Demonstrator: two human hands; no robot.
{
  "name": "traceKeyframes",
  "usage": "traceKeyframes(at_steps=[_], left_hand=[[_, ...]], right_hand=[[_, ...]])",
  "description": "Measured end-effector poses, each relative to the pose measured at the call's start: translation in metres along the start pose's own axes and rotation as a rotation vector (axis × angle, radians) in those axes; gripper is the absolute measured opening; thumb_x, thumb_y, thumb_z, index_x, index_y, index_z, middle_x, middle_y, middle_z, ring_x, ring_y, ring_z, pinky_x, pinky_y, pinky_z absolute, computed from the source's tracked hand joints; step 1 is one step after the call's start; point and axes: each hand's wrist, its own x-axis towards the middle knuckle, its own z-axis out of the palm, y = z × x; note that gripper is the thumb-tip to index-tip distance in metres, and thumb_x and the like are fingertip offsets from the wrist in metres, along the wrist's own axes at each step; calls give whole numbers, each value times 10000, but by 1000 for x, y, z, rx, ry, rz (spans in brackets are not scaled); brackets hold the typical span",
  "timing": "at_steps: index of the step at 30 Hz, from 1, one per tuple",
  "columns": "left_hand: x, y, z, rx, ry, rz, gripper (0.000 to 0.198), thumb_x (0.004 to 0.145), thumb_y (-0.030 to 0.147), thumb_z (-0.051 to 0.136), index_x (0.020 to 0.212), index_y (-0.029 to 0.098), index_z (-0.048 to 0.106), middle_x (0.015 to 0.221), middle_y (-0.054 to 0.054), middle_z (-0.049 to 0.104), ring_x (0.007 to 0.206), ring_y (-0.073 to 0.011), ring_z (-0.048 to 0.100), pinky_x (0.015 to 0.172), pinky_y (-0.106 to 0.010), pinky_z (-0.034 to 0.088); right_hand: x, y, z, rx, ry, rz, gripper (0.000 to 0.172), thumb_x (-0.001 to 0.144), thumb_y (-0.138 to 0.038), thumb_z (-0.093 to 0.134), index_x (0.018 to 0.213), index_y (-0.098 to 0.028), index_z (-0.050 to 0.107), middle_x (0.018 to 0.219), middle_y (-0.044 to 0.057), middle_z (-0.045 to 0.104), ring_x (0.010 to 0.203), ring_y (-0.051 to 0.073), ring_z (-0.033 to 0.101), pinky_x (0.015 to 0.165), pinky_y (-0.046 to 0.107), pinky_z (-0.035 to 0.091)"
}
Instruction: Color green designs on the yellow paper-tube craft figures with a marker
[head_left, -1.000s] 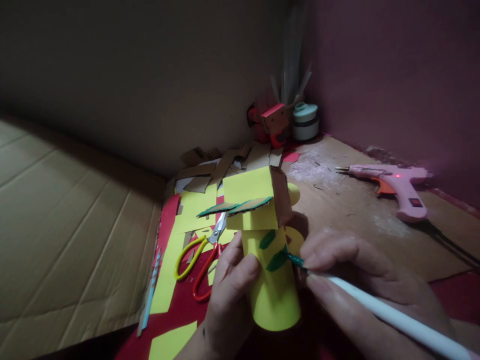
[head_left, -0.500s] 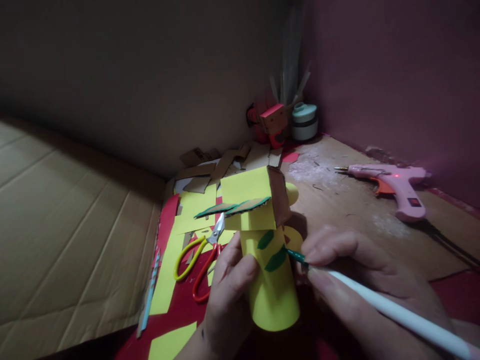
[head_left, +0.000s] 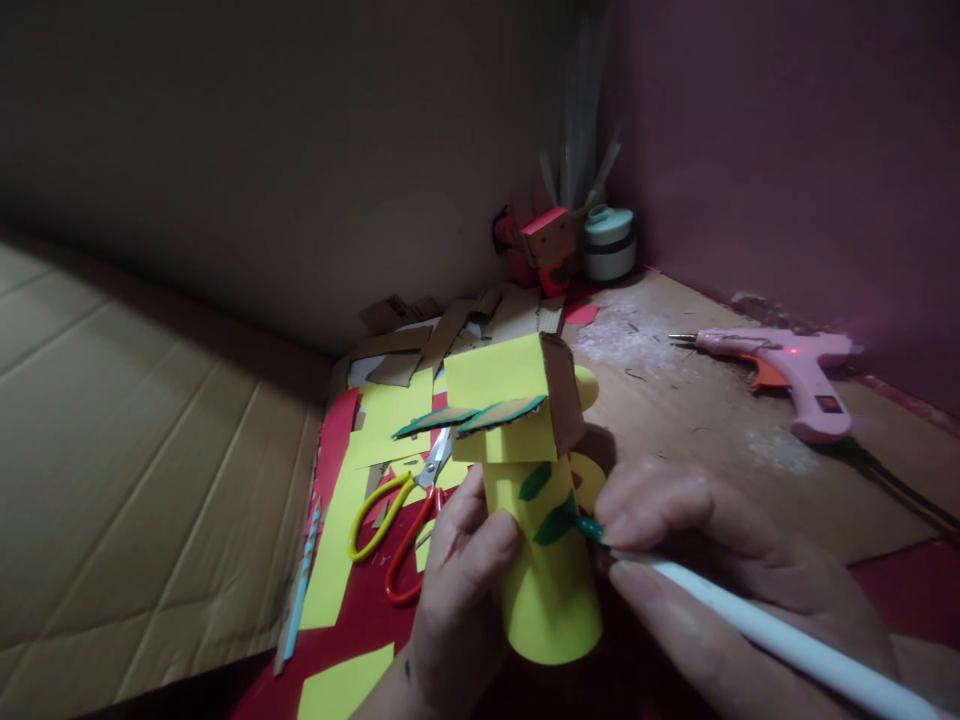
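My left hand (head_left: 469, 565) is closed around a yellow paper figure (head_left: 551, 605), a cylinder body topped by a box-shaped head with brown cardboard on its right side. Two green-edged cardboard leaf shapes (head_left: 501, 412) stick out at the front of the head. On the cylinder are two green leaf marks (head_left: 555, 523). Between thumb and fingers, my right hand (head_left: 697, 560) pinches a white marker (head_left: 757, 620), whose green tip touches the lower mark. Part of the cylinder is hidden behind my left fingers.
Scissors (head_left: 397, 515) with yellow and red handles lie left of the figure among yellow paper pieces (head_left: 326, 560). A pencil (head_left: 304, 580) is farther left, beside a large cardboard sheet (head_left: 150, 460). A pink glue gun (head_left: 787, 365) rests at right; a pale-blue pot (head_left: 609, 243) stands behind.
The marker tip has shifted slightly down and now lies over the lower leaf mark's right end. The figure has moved slightly to the right in my left hand.
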Motion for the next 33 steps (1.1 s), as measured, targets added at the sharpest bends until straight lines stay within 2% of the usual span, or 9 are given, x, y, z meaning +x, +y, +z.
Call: traceKeyframes(at_steps=[2,3,6,11,16,19,25,33], left_hand=[[0,1,0,3,6,2,169,871,358,814,860,190,798,789,-2,751,669,-106,685,633,-169,571],[0,1,0,2,8,0,168,871,353,816,854,188,793,781,-1,742,663,-103,675,629,-167,566],[0,2,1,-6,9,-6,160,878,342,811,864,183,789,782,-2,736,666,-100,668,633,-168,562],[0,0,0,-23,-4,-2,146,885,336,806,898,191,804,817,-3,767,694,-106,700,649,-163,575],[1,-1,-1,-15,-22,0,154,895,353,792,944,209,819,854,-9,806,728,-138,751,680,-187,604],[2,-1,1,-14,-32,10,162,904,354,776,989,223,818,880,-10,815,750,-160,765,691,-211,615],[3,0,1,-24,-50,15,156,907,345,774,973,211,822,902,-14,817,759,-147,759,734,-211,620],[2,0,0,-31,-33,14,152,917,326,770,992,206,825,920,-22,824,789,-144,767,741,-189,622]], right_hand=[[0,0,-1,-4,-22,-6,163,966,-181,689,964,-340,724,849,3,676,780,179,696,655,243,595],[0,0,-1,6,-126,-12,168,965,-181,692,972,-345,729,838,4,684,788,188,708,679,258,610],[1,0,0,0,-3,4,185,968,-160,672,985,-339,714,868,10,672,800,190,709,689,264,609],[2,1,2,-16,-21,8,197,954,-146,683,957,-340,719,839,3,684,773,188,708,643,255,604],[-2,-1,2,-43,57,30,195,937,-139,700,904,-330,721,832,-7,709,693,164,685,618,245,601],[-2,-1,1,-37,68,50,178,935,-150,712,899,-323,730,845,-3,727,734,173,720,651,250,616],[1,3,-2,42,51,90,125,956,-201,718,929,-321,739,864,1,729,747,170,724,628,241,609],[0,9,-3,29,73,103,195,944,-149,692,932,-340,729,881,-18,716,762,166,720,675,260,616]])
